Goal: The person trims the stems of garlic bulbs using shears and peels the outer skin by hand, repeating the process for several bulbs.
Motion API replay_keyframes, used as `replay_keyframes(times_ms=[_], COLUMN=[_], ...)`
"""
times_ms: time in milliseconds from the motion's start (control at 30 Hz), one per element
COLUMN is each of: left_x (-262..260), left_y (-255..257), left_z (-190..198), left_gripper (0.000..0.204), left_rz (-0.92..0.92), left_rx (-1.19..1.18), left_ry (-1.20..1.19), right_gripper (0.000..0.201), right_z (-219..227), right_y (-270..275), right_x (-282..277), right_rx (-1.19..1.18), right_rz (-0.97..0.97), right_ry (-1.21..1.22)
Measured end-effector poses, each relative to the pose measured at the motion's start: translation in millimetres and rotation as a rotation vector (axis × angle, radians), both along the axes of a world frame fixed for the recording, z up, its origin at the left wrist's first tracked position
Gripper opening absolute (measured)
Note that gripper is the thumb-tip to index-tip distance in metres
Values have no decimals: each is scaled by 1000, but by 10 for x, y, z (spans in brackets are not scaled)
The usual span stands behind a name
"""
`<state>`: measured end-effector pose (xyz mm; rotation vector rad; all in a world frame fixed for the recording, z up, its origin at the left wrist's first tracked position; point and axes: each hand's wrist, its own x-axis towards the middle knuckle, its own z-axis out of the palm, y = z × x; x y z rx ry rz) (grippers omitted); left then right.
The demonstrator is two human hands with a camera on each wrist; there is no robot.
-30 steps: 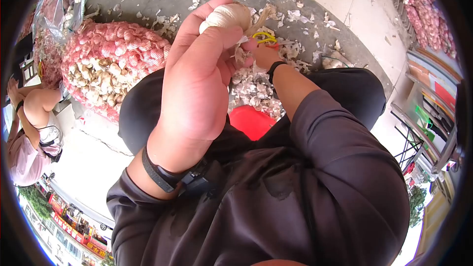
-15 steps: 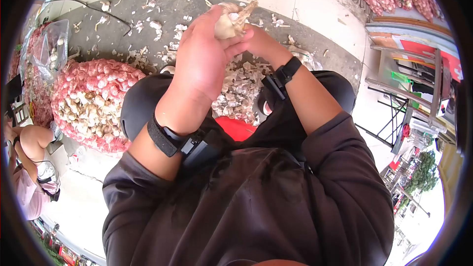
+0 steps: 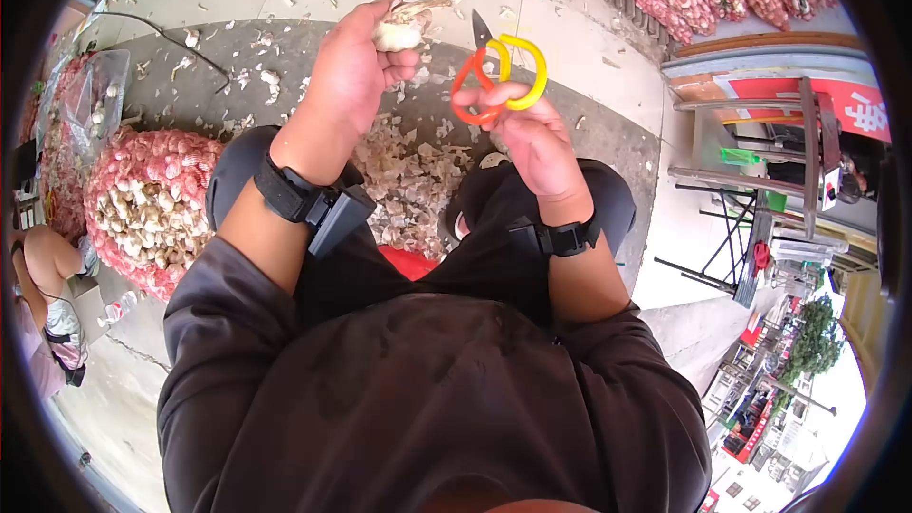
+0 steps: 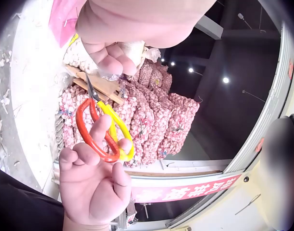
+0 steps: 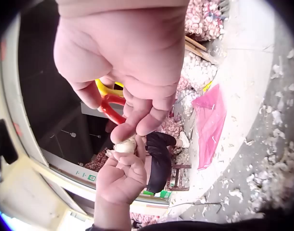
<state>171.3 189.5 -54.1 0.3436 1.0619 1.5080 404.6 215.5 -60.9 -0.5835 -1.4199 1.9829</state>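
A netted garlic sack (image 3: 152,214) sits beside the person's left knee (image 3: 237,166), papery peels (image 3: 408,185) spread between the legs (image 3: 489,237); the right hand (image 3: 539,147) holds red-and-yellow scissors (image 3: 505,61), blades (image 3: 482,30) away from the body, and the left hand (image 3: 344,76) grips a stalked garlic bulb (image 3: 396,35), apart from the blades
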Motion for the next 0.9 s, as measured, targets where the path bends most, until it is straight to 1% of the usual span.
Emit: replay_keyframes(times_ms=[33,100,200,300,333,433,467,500,567,600,700,733,833,900], left_x=[9,32,59,74,95,138,148,149,147,140,78,58,8,-31], left_y=[3,18,91,154,164,173,173,177,187,186,166,149,85,61], left_z=[-7,-2,-23,-93,-73,17,33,22,-13,-22,-30,-37,-51,-61], left_gripper=[36,36,37,41,42,45,46,47,48,48,49,50,53,52], left_rz=[-12,-14,-3,-19,-20,-20,-20,-13,1,-4,-32,-52,-96,-98], left_rx=[-10,-35,-38,20,38,71,79,88,106,104,113,121,173,224], left_ry=[-6,-26,-87,-155,-159,-140,-130,-115,-84,-88,-80,-75,-75,-94], right_gripper=[23,23,22,21,20,22,36,43,65,85,84,85,93,96], right_z=[20,-100,-174,-146,-116,-125,-224,-253,-270,-242,-344,-380,-328,-261], right_y=[-23,-115,-164,-126,-134,-150,-106,-102,-103,-97,-114,-77,-76,-113], right_x=[-17,-82,-40,44,38,24,37,34,17,-26,-127,-130,-162,-191], right_rx=[61,22,31,176,223,146,208,201,188,236,270,311,236,303], right_rz=[18,18,7,24,8,-98,-75,-62,-36,-41,-163,-156,-144,-124], right_ry=[-71,33,58,-22,-40,-96,-109,-95,-67,-178,-201,-243,-382,-466])
